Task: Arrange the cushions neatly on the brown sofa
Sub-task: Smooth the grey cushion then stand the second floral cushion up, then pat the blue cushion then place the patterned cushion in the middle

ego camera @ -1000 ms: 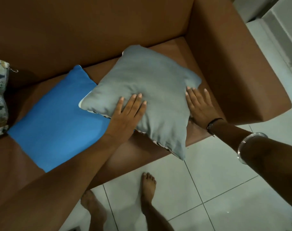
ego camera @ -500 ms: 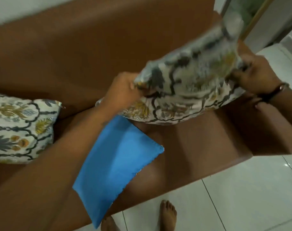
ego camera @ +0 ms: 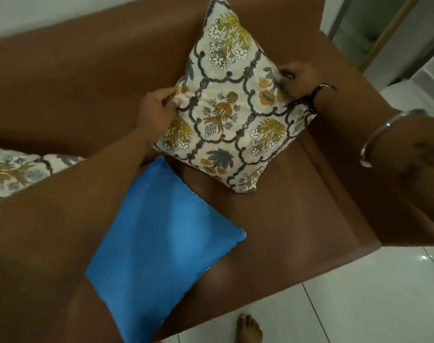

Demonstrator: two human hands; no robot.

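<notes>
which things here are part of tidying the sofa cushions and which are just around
Part of the job:
- floral cushion, gripped by left hand and right hand, propped against the backrest
- blue cushion, flat on the seat
- second floral cushion, at the left edge
- brown sofa

Just around:
- white tiled floor
- bare foot

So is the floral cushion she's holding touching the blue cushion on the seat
Cannot tell. In the head view the floral cushion has its lower left edge right by the blue cushion's top corner, where the left forearm hides the meeting point.
</notes>
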